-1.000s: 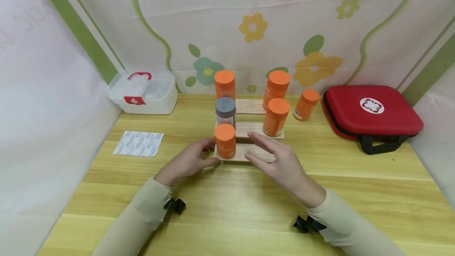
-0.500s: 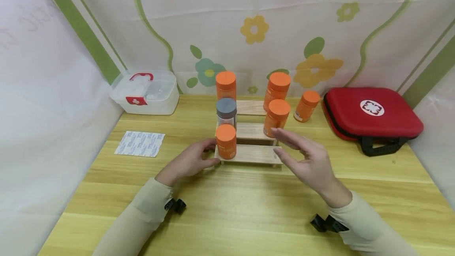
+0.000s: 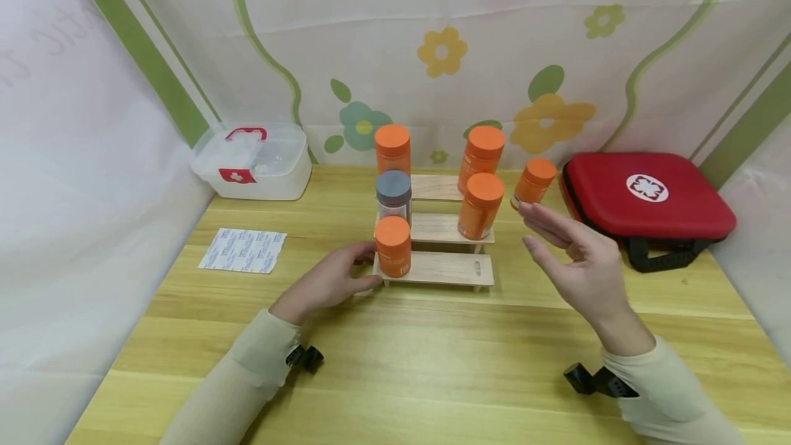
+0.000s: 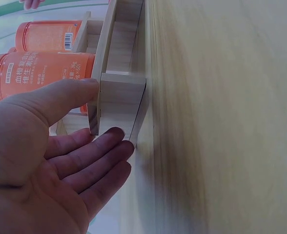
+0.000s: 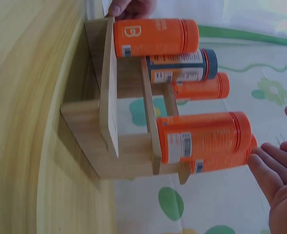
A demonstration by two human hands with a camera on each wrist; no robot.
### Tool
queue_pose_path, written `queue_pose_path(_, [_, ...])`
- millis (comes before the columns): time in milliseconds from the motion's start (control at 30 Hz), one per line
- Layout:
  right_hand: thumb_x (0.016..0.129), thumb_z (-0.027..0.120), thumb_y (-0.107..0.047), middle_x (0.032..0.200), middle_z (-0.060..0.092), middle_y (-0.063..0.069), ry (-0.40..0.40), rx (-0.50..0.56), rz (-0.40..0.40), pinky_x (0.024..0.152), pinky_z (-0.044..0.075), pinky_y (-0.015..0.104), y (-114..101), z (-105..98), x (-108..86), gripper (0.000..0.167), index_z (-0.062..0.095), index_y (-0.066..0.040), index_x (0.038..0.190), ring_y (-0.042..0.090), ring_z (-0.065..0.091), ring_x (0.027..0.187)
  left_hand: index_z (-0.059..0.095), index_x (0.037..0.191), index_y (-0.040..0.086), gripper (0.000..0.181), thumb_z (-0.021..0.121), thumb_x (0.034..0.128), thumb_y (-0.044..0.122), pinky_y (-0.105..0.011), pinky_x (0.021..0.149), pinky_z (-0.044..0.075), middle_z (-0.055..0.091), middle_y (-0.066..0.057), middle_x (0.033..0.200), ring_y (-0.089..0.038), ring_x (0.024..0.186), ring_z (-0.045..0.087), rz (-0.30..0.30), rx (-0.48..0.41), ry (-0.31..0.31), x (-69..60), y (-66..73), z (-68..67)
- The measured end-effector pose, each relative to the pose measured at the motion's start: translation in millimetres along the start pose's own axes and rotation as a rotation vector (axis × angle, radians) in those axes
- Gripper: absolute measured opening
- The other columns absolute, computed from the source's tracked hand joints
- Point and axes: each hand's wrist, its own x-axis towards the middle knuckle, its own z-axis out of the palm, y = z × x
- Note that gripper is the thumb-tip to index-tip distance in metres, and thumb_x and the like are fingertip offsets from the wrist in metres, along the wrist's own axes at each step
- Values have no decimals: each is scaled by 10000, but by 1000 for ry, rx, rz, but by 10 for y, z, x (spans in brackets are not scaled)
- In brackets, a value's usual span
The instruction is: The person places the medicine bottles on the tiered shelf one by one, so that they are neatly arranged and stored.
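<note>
A stepped wooden rack (image 3: 440, 268) stands mid-table. On its left side are orange bottles on the lowest (image 3: 393, 250) and top (image 3: 393, 150) steps, with a grey-capped bottle (image 3: 393, 194) between them. Orange bottles also stand at the right of the middle (image 3: 479, 208) and top (image 3: 480, 156) steps. My left hand (image 3: 330, 279) touches the rack's lower left end, its thumb at the board's edge and its fingers nearly straight. My right hand (image 3: 583, 266) hovers right of the rack holding nothing, its fingertips overlapping a smaller orange bottle (image 3: 533, 184) in the head view.
A red first-aid case (image 3: 655, 194) with a black handle lies at the back right. A clear first-aid box (image 3: 259, 167) with a red handle stands at the back left. A white printed sheet (image 3: 243, 250) lies on the left. Behind the table hangs a flowered cloth (image 3: 395, 53).
My right hand has moved rightward from in front of the rack to beside the smaller orange bottle, uncovering the lowest step. My left hand stays at the rack's left end.
</note>
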Motion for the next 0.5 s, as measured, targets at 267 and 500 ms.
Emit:
queue_pose_path(267, [880,734,213,1377,757,78,61,-121,212,970,593,159,109,-156,29,524,691,64,1381,82,748,1225,529,1577,115,639,773,1021,315,-526,1228,481,641,-80,1525,-284,1401,619,-6,4,0,-12,11,0])
queue_pose_path(500, [1001,778,-116,1475,698,54,75,-263,484,981,530,63,340,-310,87,510,649,-76,1493,-24,672,1292,532,1577,123,635,774,1021,313,-522,1226,483,648,-71,1515,-276,1392,624,-6,4,-3,-11,19,-1])
